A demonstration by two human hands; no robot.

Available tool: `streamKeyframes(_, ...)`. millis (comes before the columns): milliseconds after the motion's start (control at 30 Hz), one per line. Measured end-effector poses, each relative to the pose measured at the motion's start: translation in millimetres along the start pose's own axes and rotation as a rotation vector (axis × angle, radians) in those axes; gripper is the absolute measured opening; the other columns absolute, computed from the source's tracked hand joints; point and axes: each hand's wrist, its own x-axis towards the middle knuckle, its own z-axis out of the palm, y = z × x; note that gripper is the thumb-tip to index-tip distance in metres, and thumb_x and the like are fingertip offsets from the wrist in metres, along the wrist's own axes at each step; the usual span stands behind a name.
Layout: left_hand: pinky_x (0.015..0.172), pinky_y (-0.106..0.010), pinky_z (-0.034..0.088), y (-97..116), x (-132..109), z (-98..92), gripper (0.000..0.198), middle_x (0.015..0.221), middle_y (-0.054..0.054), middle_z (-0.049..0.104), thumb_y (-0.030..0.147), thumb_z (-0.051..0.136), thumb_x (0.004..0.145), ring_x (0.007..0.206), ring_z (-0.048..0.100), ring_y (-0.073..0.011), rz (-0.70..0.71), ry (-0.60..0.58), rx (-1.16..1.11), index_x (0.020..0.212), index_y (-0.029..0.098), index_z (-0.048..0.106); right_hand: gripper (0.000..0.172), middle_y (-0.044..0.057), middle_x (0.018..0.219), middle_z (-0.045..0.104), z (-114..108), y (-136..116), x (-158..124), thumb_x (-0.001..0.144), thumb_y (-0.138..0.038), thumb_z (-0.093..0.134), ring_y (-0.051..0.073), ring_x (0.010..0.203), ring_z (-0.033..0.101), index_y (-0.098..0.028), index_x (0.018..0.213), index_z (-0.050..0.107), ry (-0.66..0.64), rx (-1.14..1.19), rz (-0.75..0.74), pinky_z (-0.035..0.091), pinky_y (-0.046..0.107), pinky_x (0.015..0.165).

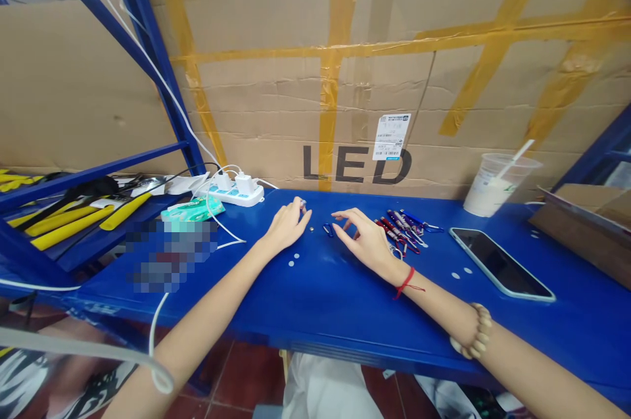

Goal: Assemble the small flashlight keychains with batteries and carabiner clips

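Observation:
My left hand (288, 225) is closed over the blue table, its fingers pinched round a small, shiny piece that is mostly hidden. To its right, my right hand (363, 240) hovers with thumb and fingers apart and nothing between them. A small blue carabiner (328, 229) lies just beside the right thumb tip. Between the hands rests a tiny round metallic piece (311, 229). Small pale discs (291, 264) lie below the left hand. Behind the right hand is a pile of slim red, purple and blue metal tubes with carabiners (401, 227), partly covered by that hand.
On the right are a phone (500, 264), a plastic cup with a straw (495, 185) and a cardboard box (586, 228). On the left stand a white power strip (239, 191), a tissue pack (192, 210) and cables. Large cardboard (276, 103) closes off the back.

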Motion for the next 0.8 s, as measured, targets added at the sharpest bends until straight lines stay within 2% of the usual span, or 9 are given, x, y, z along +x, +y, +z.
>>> streamKeyframes(133,0.075,-0.035,0.041,-19.8,4.7,3.0,0.026,0.087,-0.004,0.061,0.037,0.059,0.077,0.077,0.059,-0.0208,0.045,-0.063,-0.08,0.088,0.019,0.043,0.016,0.001,0.091,0.064,-0.4,0.5,-0.2,0.086,-0.025,0.051,0.009,0.065,0.061,-0.022,0.097,0.062,-0.011,0.007,0.003,0.045,0.018,0.051)
streamKeyframes(233,0.072,-0.031,0.041,-19.8,4.8,9.2,0.025,0.085,-0.002,0.062,0.036,0.062,0.075,0.076,0.057,-0.0187,0.145,-0.141,-0.183,0.084,0.02,0.044,0.015,0.0,0.09,0.064,0.0,1.3,-0.8,0.086,-0.024,0.051,0.009,0.066,0.061,-0.023,0.095,0.063,-0.021,0.007,0.001,0.045,0.018,0.052)
streamKeyframes(367,0.069,-0.029,0.04,-10.9,2.8,13.0,0.016,0.082,-0.001,0.064,0.021,0.057,0.078,0.072,0.057,-0.0159,0.216,-0.185,-0.244,0.078,0.021,0.04,0.016,0.001,0.091,0.065,1.8,3.9,-1.8,0.087,-0.024,0.05,0.01,0.069,0.062,-0.022,0.094,0.064,-0.022,0.008,-0.02,0.045,0.018,0.053)
streamKeyframes(467,0.068,-0.028,0.041,-11.1,2.1,12.7,0.017,0.079,0.001,0.063,0.015,0.054,0.078,0.068,0.056,-0.0144,0.194,-0.188,-0.273,0.078,0.022,0.037,0.017,0.002,0.092,0.065,3.1,6.2,-2.4,0.087,-0.024,0.049,0.011,0.07,0.062,-0.022,0.092,0.065,-0.029,-0.004,-0.035,0.045,0.019,0.053)
streamKeyframes(633,0.064,-0.027,0.044,-22.4,4.1,15.5,0.03,0.087,-0.001,0.06,0.018,0.064,0.068,0.065,0.055,-0.0129,0.122,-0.13,-0.317,0.081,0.022,0.037,0.017,0.001,0.089,0.066,2.7,7.0,-1.9,0.086,-0.024,0.049,0.011,0.072,0.062,-0.023,0.091,0.065,-0.054,-0.027,-0.049,0.045,0.019,0.055)
streamKeyframes(800,0.063,-0.026,0.045,-24.1,5.3,13.2,0.031,0.073,0.002,0.062,0.011,0.06,0.068,0.064,0.058,-0.013,0.075,-0.157,-0.372,0.077,0.022,0.032,0.017,0.001,0.09,0.067,2.0,6.4,-1.8,0.086,-0.023,0.049,0.01,0.069,0.061,-0.022,0.09,0.066,-0.063,-0.04,-0.049,0.043,0.019,0.055)
